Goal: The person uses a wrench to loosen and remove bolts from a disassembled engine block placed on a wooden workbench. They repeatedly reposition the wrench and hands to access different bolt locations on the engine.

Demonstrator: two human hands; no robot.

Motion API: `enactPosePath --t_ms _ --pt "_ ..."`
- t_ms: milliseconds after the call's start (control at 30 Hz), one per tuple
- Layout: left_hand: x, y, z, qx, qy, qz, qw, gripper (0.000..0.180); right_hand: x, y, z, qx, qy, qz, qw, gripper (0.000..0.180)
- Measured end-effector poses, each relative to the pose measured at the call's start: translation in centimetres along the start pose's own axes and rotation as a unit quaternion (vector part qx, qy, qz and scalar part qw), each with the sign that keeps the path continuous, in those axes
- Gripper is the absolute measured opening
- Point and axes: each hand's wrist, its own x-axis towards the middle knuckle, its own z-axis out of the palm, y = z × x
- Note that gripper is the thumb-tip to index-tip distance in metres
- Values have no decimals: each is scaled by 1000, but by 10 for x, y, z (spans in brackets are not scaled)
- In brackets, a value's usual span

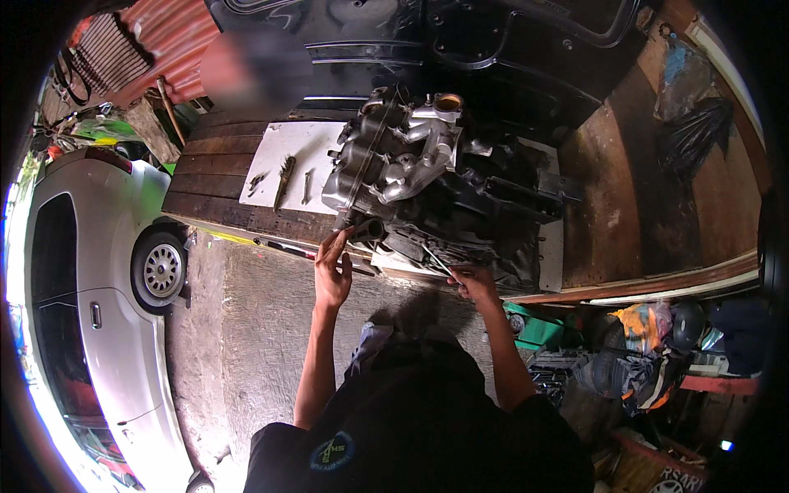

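A right grip [470,282] closes around one slim metal tool [438,261], angled at one engine's [411,168] near side; the left grip [333,275], fingers loosely extended, touches its near-left corner. The engine sits by the tabletop's [205,168] front edge, three loose items [284,182] lying left on white board [267,154].

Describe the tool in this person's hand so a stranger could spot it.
Find the large engine. At its near side, the right hand grips a slim metal tool. Bright and straight, it stands out against its dark surroundings.
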Motion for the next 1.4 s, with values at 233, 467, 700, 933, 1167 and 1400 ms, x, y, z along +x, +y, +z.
enactPosePath --t_ms 233,467,700,933,1167,1400 --pt "-4 -3 5 10 19 7 1000 54 -8 -21 9 -130 -29 -65 989 15" --pt "0 3 3 23 10 13 1000 50 3 -21 -23 282 -171 179 927 24" --pt "0 4 3 10 13 16 1000 49 6 -6 -37 641 -202 252 697 59" --pt "-3 -1 4 9 13 9 1000 51 -15 -27 1 737 -175 232 610 51" --pt "-3 5 3 -1 10 -13 1000 54 -17 -40 64 651 -179 144 724 21" --pt "-1 -1 3 8 0 0 1000 56 21 -12 112 598 -234 68 763 7"
